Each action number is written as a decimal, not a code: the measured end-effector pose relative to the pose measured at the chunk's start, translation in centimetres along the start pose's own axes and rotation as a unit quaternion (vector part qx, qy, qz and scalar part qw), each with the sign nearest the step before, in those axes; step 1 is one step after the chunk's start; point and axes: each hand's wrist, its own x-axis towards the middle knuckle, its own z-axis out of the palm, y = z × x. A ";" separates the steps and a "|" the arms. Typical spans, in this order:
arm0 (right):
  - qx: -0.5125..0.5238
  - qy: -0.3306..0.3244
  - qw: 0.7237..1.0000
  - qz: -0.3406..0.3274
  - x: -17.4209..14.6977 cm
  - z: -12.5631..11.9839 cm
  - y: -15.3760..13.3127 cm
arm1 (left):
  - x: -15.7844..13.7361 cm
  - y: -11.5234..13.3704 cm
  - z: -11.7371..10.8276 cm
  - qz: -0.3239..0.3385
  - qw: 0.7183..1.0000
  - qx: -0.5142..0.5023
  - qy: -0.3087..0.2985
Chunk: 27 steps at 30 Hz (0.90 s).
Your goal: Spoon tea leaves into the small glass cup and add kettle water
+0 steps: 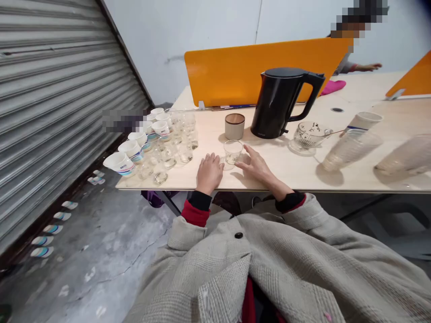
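Note:
A clear cup [233, 154] stands upright on the light wooden table, near its front edge. My right hand [256, 168] rests at the cup's right side, thumb and fingers apart, close to its wall; whether they touch it I cannot tell. To the left of the cup, my left hand [210, 173] lies palm down on the tabletop with its fingers stretched out, holding nothing. Just behind the cup is a beige canister [235, 129] with a wood-look top. A black electric kettle [278, 103] stands behind and to the right.
Rows of white paper cups [120, 164] and clear cups [169, 158] fill the table's left end. Rightward are a glass bowl [308, 137] with dark bits and stacked clear cups [352, 150]. An orange divider [229, 74] runs behind; a person's hand [368, 67] shows beyond.

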 end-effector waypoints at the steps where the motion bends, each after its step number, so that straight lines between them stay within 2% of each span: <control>1: 0.039 0.008 0.999 -0.006 0.3 0.4 -0.1 | -0.4 0.0 0.1 -0.001 1.000 -0.007 0.013; 4: 0.126 0.030 0.992 -0.009 1.1 1.6 -0.6 | -1.8 -0.1 0.5 0.005 0.997 -0.047 0.056; 6: 0.151 0.048 0.987 0.001 1.5 2.3 -0.7 | -3.1 -0.4 0.9 0.032 0.990 -0.094 0.098; 10: 0.138 0.077 0.987 0.001 1.7 3.0 -1.1 | -6.6 -0.7 1.7 0.121 0.961 -0.173 0.176; 14: 0.133 0.082 0.987 -0.023 1.3 3.3 -3.1 | -10.6 -0.8 2.3 0.174 0.939 -0.185 0.232; 16: 0.160 0.068 0.984 -0.041 1.1 3.8 -5.0 | -12.2 -1.0 2.6 0.202 0.935 -0.180 0.229; 19: 0.215 0.007 0.975 -0.052 1.0 5.2 -8.1 | -13.7 -1.7 2.9 0.220 0.934 -0.177 0.219; 23: 0.239 -0.070 0.967 -0.054 1.4 7.9 -11.4 | -15.0 -3.1 3.3 0.189 0.939 -0.163 0.236; 27: 0.219 -0.086 0.969 -0.071 2.1 10.2 -12.9 | -16.1 -4.4 3.7 0.155 0.941 -0.153 0.259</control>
